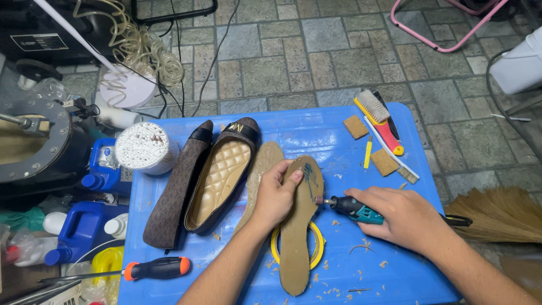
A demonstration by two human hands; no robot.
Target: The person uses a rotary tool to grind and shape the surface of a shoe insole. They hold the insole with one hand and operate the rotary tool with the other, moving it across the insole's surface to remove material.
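Sanding in hand: the sole (298, 226) lies near-centre on the tabletop (395, 271), over a tape ring (317, 248). Left hand (275, 195) fingers clamp its edge; right hand (398, 217) fingers wrap the grinder (353, 208), tip touching. Next, I'd judge: steady edge pressure. Shoes (217, 175) beyond.

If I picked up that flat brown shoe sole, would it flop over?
The flat tan sole probably bends a bit: it looks thin. The left hand holds one end up without sagging, so fairly stiff. Likely light, lying partly on the yellow tape ring.

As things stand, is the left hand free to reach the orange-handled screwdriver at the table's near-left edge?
Probably not right away: the left hand is gripping the tan sole. The path to the screwdriver itself looks unobstructed over bare blue table.
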